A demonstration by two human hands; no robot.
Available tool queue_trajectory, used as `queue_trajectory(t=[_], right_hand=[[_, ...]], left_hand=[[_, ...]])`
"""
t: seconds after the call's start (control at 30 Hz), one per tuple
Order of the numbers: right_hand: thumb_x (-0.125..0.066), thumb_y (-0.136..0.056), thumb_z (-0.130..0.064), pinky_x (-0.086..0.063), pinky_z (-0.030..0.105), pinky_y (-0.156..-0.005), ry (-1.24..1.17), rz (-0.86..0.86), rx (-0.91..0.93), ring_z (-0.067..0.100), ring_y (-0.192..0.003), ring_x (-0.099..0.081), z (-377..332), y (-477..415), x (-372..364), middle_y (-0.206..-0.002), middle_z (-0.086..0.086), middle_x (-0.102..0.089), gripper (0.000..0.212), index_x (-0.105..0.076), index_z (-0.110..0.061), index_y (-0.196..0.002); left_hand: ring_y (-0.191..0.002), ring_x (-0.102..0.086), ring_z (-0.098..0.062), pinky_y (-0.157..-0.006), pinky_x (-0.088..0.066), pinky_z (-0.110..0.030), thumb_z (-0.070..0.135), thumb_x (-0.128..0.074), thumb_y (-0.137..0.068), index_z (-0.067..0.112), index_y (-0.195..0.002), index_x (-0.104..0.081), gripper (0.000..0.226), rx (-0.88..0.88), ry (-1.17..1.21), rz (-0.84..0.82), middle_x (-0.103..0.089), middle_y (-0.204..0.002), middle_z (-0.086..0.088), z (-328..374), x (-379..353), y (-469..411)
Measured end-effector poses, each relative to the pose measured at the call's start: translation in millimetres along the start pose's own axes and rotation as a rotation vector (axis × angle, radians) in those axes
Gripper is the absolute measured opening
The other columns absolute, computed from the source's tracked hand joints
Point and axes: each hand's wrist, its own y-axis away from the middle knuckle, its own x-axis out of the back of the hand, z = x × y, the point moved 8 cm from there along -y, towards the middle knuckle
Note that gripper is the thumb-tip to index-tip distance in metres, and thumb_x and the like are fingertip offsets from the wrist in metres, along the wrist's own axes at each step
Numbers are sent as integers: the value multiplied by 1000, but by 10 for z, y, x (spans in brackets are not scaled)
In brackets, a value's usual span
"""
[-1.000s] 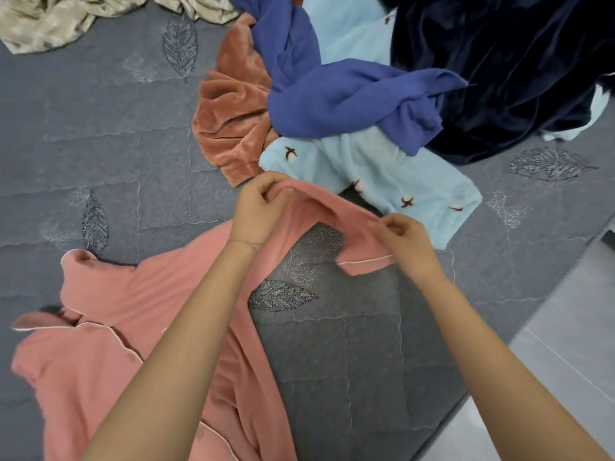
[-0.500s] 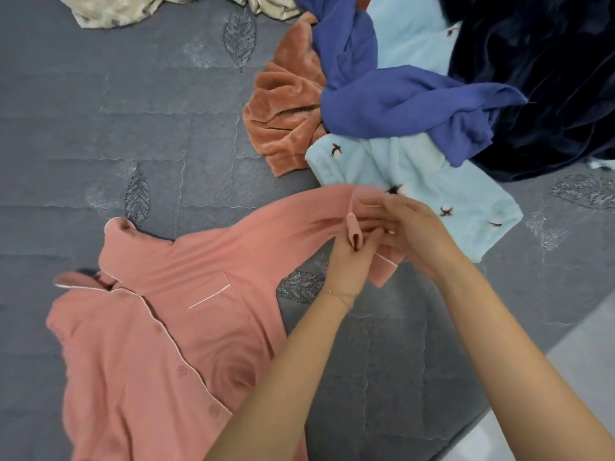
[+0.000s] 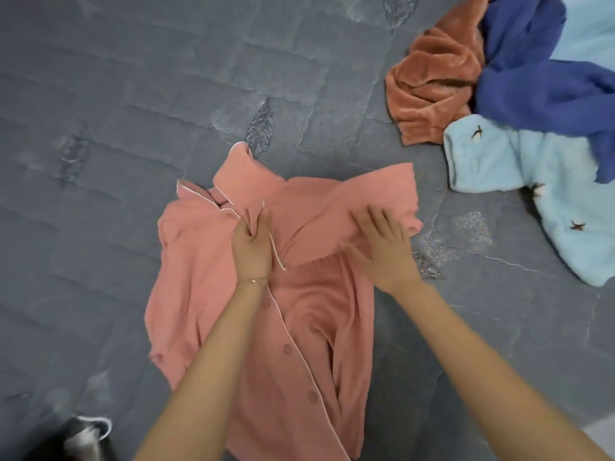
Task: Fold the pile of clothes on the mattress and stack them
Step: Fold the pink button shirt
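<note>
Centre frame, the pink shirt [image 3: 309,327] lies on the grey mattress [image 3: 133,94]. The right hand [image 3: 382,247] presses its folded sleeve [image 3: 372,191], fingers [image 3: 376,217] spread flat. The left hand [image 3: 251,247] touches the piped cuff [image 3: 277,251], grip unclear.
</note>
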Motion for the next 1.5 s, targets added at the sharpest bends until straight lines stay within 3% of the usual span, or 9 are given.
queue_trajectory(t=[0.17,0.3,0.37,0.53,0.73,0.9,1.17,1.33,1.5], right_hand=[[-13,-73,-77,2,44,-118,120,-87,0,28,-149,-1,-327,-83,-442,-162,6,-11,91,-25,-34,-151],[-41,-92,-63,3,48,-119,200,-151,3,29,-149,6,-448,-146,-741,-163,7,-2,71,-19,-34,-153],[-44,-92,-61,3,48,-119,215,-170,-20,29,-149,8,-479,-160,-840,-163,6,3,70,-17,-37,-153],[-46,-90,-64,3,52,-118,218,-46,-45,31,-149,8,-535,-184,-841,-163,4,4,73,-15,-40,-152],[-41,-91,-63,6,53,-118,360,-153,-77,30,-148,13,-459,-153,-1001,-162,5,12,76,-4,-39,-153],[-49,-91,-57,4,50,-119,313,-99,-80,26,-149,9,-586,-101,-962,-163,7,7,77,-10,-34,-154],[-70,-84,-38,-12,45,-119,23,95,-285,30,-148,-12,-311,609,-894,-161,14,-10,96,-9,-12,-155],[-75,-82,-34,-16,47,-118,-11,88,-386,32,-146,-13,-69,1130,-1060,-159,15,-14,96,-18,0,-151],[-78,-77,-17,-25,51,-109,-66,202,-426,44,-134,-30,-82,1317,-1038,-147,24,-31,77,-38,5,-139]], left_hand=[[-59,-37,0,-56,-35,-20,23,-54,-97,15,-66,-46,33,52,-154,169,-41,-65,8,-462,1065,-319],[-71,-46,-16,-69,-38,-30,25,-55,-96,11,-71,-50,29,105,-276,228,-50,-67,2,-785,1579,-426],[-84,-52,-22,-81,-43,-32,17,-53,-95,7,-91,-59,13,101,-386,165,-61,-89,-10,-912,1614,-403],[-132,-38,-28,-107,-35,-37,29,-48,-94,20,-150,-24,62,-149,-786,88,-35,-150,-10,-978,1564,-132],[-148,-2,-30,-114,19,-42,48,-19,-100,32,-153,-9,56,-236,-1147,-86,-4,-162,-8,-1534,1353,34],[-148,6,-25,-111,27,-38,50,-19,-100,32,-153,-7,57,-244,-1110,-119,0,-162,-7,-1554,1396,42],[-149,0,-25,-118,9,-41,28,-48,-98,8,-153,-13,68,192,-690,226,-6,-161,-11,-1887,2340,588],[-147,-14,-32,-120,-8,-42,29,-38,-103,-1,-144,-36,50,272,-536,95,-22,-157,-19,-2265,2453,1066],[-91,-57,-23,-83,-43,-24,8,-36,-99,-4,-105,-63,30,255,-234,305,-65,-101,-14,-2214,2541,1309]])
